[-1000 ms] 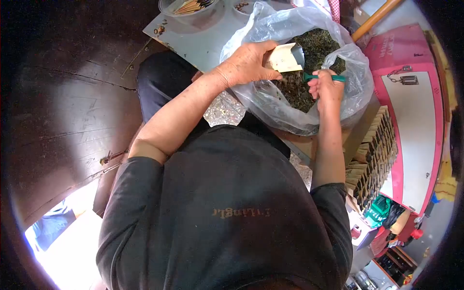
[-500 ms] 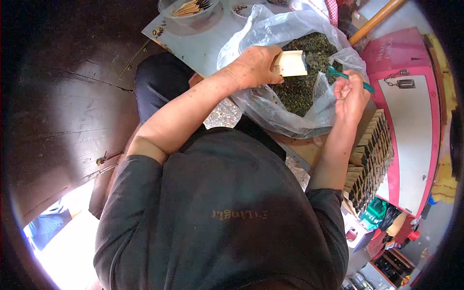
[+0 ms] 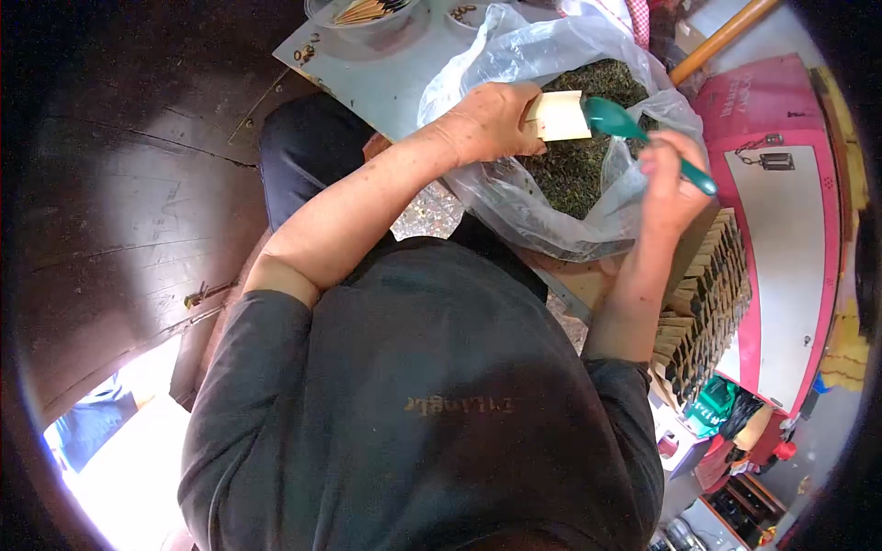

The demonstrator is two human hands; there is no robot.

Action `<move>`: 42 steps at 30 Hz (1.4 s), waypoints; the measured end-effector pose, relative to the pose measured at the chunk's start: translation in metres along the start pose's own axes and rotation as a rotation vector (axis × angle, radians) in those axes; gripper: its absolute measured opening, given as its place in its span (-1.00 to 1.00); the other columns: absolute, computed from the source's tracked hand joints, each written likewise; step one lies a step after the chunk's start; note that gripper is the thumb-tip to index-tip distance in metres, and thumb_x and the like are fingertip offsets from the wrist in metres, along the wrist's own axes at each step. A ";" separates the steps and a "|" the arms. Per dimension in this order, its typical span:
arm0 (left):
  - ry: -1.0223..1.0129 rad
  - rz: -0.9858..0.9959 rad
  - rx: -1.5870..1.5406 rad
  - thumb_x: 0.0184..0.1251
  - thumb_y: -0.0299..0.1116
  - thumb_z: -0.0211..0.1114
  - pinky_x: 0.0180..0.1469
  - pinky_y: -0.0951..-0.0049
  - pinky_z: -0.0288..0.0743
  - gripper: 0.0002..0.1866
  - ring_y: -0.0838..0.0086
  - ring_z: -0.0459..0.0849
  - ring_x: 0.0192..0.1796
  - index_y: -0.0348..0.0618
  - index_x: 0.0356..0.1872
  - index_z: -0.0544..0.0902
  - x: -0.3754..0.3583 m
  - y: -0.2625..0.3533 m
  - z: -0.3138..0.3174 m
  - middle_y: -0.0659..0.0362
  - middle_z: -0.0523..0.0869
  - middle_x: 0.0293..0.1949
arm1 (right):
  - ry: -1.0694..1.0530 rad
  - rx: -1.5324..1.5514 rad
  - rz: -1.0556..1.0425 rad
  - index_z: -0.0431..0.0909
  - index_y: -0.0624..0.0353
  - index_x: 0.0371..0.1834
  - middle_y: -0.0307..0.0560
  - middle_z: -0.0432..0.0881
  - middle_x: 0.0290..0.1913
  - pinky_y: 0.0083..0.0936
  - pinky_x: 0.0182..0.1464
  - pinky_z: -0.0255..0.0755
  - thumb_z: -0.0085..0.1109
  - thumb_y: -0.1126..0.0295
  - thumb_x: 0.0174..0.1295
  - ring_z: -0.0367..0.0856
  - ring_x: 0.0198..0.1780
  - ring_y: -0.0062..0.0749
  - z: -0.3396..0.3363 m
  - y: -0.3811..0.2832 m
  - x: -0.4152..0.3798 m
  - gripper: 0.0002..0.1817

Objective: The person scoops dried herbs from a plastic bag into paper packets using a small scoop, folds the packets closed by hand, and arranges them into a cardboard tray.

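My left hand [image 3: 496,119] is closed around a small cream paper packet [image 3: 562,117], held over a clear plastic bag [image 3: 487,207]. Inside that bag lies a heap of dark green dried leaves [image 3: 574,179]. My right hand [image 3: 675,184] grips the handle of a green spoon [image 3: 614,118]. The spoon's bowl is right at the packet's end, above the leaves.
A grey table [image 3: 354,78] is under the bag. On it stand a clear tub [image 3: 390,37] of thin sticks and another small container [image 3: 464,18]. Stacked cream packets [image 3: 703,298] are at my right, beside a pink and white cabinet [image 3: 781,220].
My right hand has turned, and the spoon has moved left and up to the packet's end, its bowl now showing broad. My left hand still holds the packet, shifted slightly.
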State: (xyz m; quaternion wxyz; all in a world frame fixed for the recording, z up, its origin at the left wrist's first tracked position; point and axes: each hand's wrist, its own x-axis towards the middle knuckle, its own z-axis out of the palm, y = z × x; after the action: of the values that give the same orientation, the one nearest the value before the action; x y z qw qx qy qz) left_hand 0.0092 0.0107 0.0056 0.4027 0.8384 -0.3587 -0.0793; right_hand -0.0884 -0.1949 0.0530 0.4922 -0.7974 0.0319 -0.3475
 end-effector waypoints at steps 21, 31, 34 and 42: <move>0.001 -0.004 -0.007 -0.09 -0.15 0.55 -0.11 0.23 0.52 -0.39 0.05 0.68 -0.22 -0.26 -0.03 0.53 0.001 -0.004 0.002 -0.09 0.69 -0.33 | 0.051 0.301 0.618 0.58 0.28 -0.40 -0.09 0.58 -0.62 -0.66 -0.70 0.25 0.13 0.43 0.14 0.41 -0.73 -0.57 -0.006 0.055 0.002 -0.87; -0.013 -0.012 -0.008 -0.08 -0.17 0.55 -0.10 0.23 0.52 -0.40 0.06 0.68 -0.20 -0.27 -0.03 0.53 0.002 -0.004 0.002 -0.09 0.69 -0.31 | 0.060 0.421 0.469 0.56 0.34 -0.35 -0.07 0.57 -0.60 -0.66 -0.67 0.23 0.16 0.45 0.14 0.42 -0.70 -0.55 -0.004 0.023 0.014 -0.85; 0.014 -0.004 -0.021 -0.08 -0.17 0.55 -0.09 0.23 0.52 -0.39 0.07 0.68 -0.19 -0.27 -0.02 0.53 0.001 -0.004 0.002 -0.09 0.69 -0.31 | -0.023 0.314 0.426 0.57 0.33 -0.36 -0.08 0.57 -0.60 -0.67 -0.66 0.22 0.14 0.46 0.14 0.42 -0.68 -0.58 0.014 0.011 0.009 -0.87; 0.012 -0.006 -0.017 -0.09 -0.17 0.54 -0.06 0.26 0.53 -0.37 0.09 0.69 -0.17 -0.26 0.01 0.53 0.001 -0.004 0.002 -0.08 0.70 -0.28 | 0.016 0.398 0.466 0.57 0.31 -0.36 -0.08 0.57 -0.61 -0.64 -0.70 0.20 0.15 0.41 0.14 0.42 -0.71 -0.52 -0.001 0.033 0.014 -0.85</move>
State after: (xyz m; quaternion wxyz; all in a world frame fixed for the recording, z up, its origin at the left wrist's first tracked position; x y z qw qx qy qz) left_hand 0.0115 0.0105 0.0015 0.4115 0.8366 -0.3531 -0.0784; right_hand -0.0692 -0.2181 0.0344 0.7050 -0.6537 0.1489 -0.2311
